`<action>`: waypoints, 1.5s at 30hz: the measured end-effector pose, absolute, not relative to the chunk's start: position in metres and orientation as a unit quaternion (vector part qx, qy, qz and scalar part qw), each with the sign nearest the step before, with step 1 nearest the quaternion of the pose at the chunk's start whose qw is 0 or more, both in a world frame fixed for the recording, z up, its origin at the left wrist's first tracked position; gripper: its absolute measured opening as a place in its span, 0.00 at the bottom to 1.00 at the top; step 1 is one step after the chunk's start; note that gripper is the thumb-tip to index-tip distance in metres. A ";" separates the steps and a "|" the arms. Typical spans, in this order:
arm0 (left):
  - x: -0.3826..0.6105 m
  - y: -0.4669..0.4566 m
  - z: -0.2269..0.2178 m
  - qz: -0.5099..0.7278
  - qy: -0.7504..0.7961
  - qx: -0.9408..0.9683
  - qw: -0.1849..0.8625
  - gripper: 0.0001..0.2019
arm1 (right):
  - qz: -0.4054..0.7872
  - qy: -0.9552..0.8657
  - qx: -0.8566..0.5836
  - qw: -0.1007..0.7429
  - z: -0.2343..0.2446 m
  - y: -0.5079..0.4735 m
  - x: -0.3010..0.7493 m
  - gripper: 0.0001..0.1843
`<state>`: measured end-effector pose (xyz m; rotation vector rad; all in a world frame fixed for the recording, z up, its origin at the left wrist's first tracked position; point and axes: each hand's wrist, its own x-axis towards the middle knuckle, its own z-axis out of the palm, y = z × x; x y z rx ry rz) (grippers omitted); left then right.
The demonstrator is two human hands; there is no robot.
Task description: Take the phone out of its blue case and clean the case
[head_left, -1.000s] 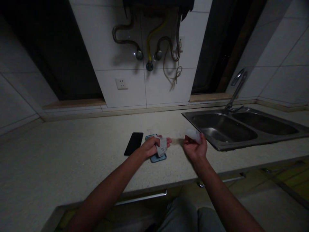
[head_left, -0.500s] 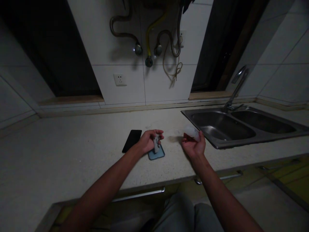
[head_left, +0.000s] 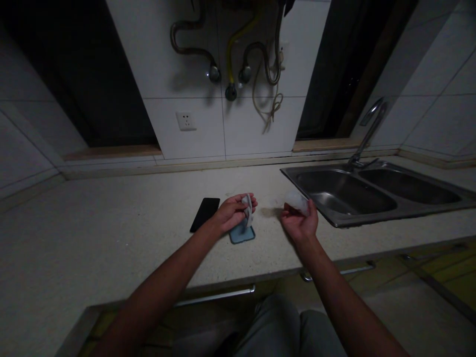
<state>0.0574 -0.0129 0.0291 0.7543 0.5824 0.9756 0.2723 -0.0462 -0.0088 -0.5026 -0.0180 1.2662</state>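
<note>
My left hand point(head_left: 231, 214) holds a small pale wipe point(head_left: 247, 210) bunched between fingers and thumb, just above a light blue phone case point(head_left: 242, 233) lying flat on the counter. A black phone point(head_left: 205, 214) lies face up just left of that hand. My right hand point(head_left: 300, 222) is raised palm up a little to the right, near the sink's left rim, and pinches a crumpled whitish wrapper point(head_left: 296, 201).
The pale speckled counter point(head_left: 111, 223) runs left to right. A steel double sink point(head_left: 375, 196) with a tap point(head_left: 366, 136) sits at the right. Hoses point(head_left: 238, 54) and a wall socket point(head_left: 186, 120) are on the tiled wall behind. Drawer handles point(head_left: 215, 295) run below the front edge.
My left hand has lifted the wipe off the blue case and gathered it up in the fingers. My right hand has barely moved.
</note>
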 end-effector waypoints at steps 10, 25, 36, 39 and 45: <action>0.057 -0.013 0.021 0.428 0.346 0.429 0.716 0.13 | 0.585 -0.008 -0.241 0.774 -0.005 -0.047 0.271 0.11; 0.056 -0.010 0.022 0.478 0.379 0.469 0.639 0.20 | 0.581 -0.187 -0.239 0.755 -0.005 -0.051 0.253 0.23; 0.066 -0.012 0.016 0.384 0.267 0.159 0.870 0.15 | 0.501 -0.255 -0.272 0.780 -0.001 -0.038 0.241 0.16; 0.065 -0.010 0.014 0.377 0.279 0.145 0.871 0.17 | 0.490 -0.273 -0.275 0.781 0.007 -0.019 0.238 0.15; 0.064 -0.003 0.003 0.414 0.303 0.113 0.851 0.17 | 0.519 -0.325 -0.290 0.735 0.024 0.020 0.226 0.18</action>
